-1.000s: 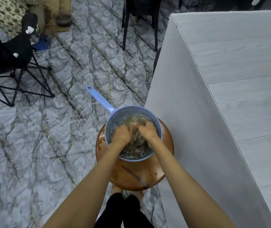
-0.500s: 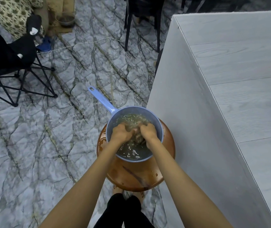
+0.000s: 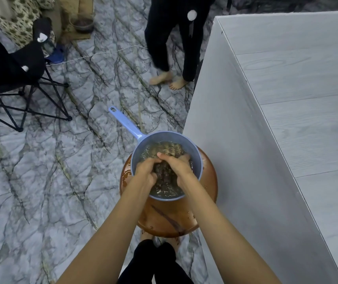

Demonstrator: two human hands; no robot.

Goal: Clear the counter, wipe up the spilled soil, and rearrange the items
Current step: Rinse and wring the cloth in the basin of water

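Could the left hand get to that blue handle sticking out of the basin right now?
Probably yes. The handle juts out free on the left hand's side with only floor around it, but that hand would first have to release the soaked cloth.

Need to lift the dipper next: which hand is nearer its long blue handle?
Left. The left hand sits on the handle side of the bowl; the right hand lies farther across.

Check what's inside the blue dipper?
The dipper holds murky water with floating bits, and a dark cloth squeezed between the left hand and right hand. Its bottom is hidden by the cloudy water and hands.
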